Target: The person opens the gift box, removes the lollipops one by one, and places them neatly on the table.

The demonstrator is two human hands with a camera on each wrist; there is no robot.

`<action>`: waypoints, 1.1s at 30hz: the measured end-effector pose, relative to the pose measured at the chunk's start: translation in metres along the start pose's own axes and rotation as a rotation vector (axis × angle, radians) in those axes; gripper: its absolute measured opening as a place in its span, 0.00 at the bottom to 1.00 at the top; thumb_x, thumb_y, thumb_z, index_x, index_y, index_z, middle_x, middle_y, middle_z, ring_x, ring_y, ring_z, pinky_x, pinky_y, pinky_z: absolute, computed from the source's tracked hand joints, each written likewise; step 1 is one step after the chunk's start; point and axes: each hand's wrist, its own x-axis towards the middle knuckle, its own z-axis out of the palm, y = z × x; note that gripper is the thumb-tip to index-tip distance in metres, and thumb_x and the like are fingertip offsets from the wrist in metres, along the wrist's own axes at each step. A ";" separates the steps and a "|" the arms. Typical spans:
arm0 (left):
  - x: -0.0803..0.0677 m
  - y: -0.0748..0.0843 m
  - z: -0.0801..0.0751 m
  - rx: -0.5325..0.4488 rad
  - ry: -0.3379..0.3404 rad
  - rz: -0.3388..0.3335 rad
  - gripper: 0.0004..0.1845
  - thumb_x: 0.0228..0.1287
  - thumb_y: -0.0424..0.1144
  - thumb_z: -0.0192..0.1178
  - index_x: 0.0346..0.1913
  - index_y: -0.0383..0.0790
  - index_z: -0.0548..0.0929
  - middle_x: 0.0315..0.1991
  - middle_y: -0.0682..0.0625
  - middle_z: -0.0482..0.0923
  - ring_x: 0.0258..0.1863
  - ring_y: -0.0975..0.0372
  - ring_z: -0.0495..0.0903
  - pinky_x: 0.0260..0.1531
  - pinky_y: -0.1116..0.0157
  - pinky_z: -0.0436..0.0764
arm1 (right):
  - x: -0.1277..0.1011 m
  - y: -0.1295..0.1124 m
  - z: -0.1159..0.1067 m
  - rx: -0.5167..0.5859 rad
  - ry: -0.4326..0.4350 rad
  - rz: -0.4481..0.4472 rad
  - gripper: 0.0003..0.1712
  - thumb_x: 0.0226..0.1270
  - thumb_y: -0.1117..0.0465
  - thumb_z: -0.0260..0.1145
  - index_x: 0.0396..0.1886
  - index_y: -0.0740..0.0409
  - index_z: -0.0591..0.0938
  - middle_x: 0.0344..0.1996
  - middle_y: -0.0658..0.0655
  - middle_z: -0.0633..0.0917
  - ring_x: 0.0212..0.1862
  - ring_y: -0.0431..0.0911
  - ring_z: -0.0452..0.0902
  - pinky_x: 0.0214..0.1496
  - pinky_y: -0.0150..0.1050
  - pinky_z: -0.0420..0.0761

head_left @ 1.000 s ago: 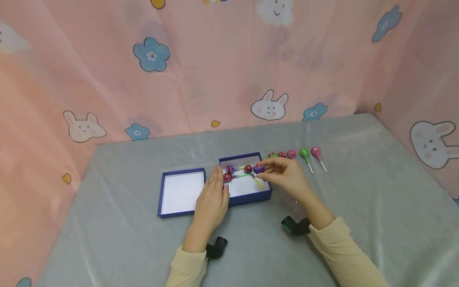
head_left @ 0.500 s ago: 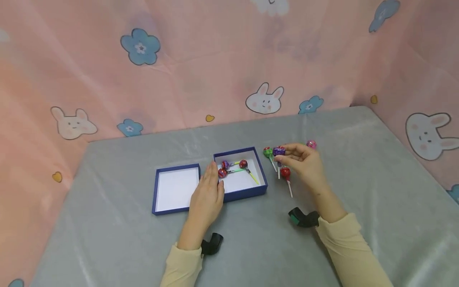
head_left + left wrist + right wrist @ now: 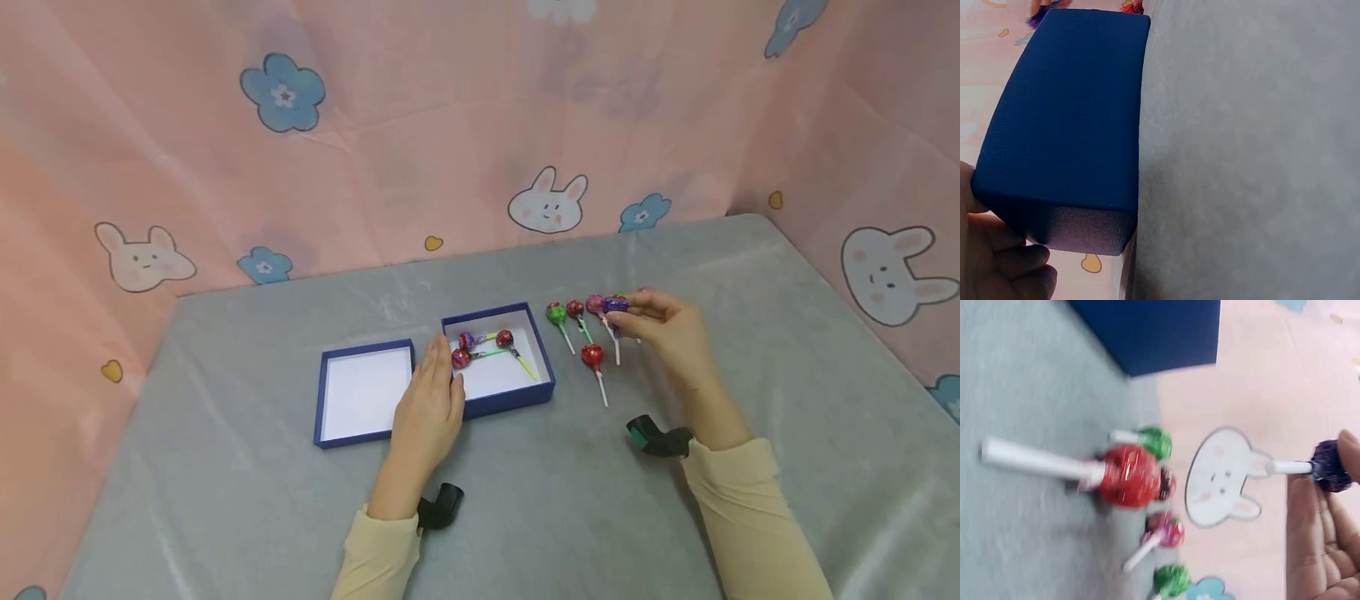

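My left hand (image 3: 427, 412) rests with straight fingers along the left wall of a blue box (image 3: 512, 402) with a white inside. In the left wrist view its fingers (image 3: 1019, 265) meet the box's side near a corner. Three lollipops lie in the box, among them a red one (image 3: 504, 339) with a yellow stick. To the right, my right hand (image 3: 667, 333) pinches a purple-wrapped lollipop (image 3: 1329, 465) by its head, above the row of lollipops. The white stick points away from the fingers in the right wrist view.
Left of the box lies a shallow blue tray or lid (image 3: 365, 394), white inside. Several lollipops stand in a row right of the box, starting with a green one (image 3: 556, 313). A red lollipop (image 3: 592, 357) lies nearer. Pink cloth (image 3: 390, 167) hangs behind the grey table (image 3: 540, 508).
My right hand has carried the purple lollipop from over the box rightward to above the row. The left hand stays at the box's left wall. The head view has shifted slightly.
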 end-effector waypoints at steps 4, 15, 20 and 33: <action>0.000 0.000 0.000 -0.002 -0.007 -0.004 0.28 0.71 0.37 0.47 0.68 0.25 0.59 0.68 0.35 0.59 0.68 0.49 0.59 0.64 0.52 0.62 | 0.002 0.006 -0.011 -0.190 -0.028 0.085 0.18 0.61 0.59 0.69 0.41 0.70 0.79 0.25 0.39 0.82 0.29 0.33 0.79 0.37 0.24 0.79; 0.000 0.002 -0.001 -0.005 -0.039 -0.032 0.29 0.72 0.38 0.46 0.70 0.26 0.57 0.69 0.37 0.57 0.69 0.51 0.57 0.65 0.53 0.60 | 0.007 0.015 -0.022 -0.297 -0.149 0.166 0.23 0.62 0.60 0.67 0.47 0.78 0.76 0.26 0.40 0.82 0.30 0.33 0.79 0.36 0.25 0.77; 0.000 0.002 -0.001 -0.005 -0.037 -0.033 0.29 0.72 0.38 0.46 0.69 0.25 0.57 0.69 0.36 0.58 0.69 0.51 0.57 0.65 0.52 0.60 | 0.010 0.020 -0.023 -0.322 -0.172 0.166 0.20 0.60 0.61 0.68 0.44 0.76 0.79 0.26 0.44 0.84 0.28 0.34 0.80 0.35 0.27 0.77; 0.000 0.001 0.000 -0.011 -0.042 -0.039 0.29 0.72 0.38 0.46 0.70 0.26 0.56 0.69 0.37 0.57 0.69 0.51 0.57 0.65 0.52 0.60 | 0.013 0.030 -0.017 -0.456 -0.243 0.201 0.21 0.57 0.60 0.71 0.40 0.76 0.80 0.26 0.55 0.86 0.24 0.37 0.78 0.30 0.30 0.80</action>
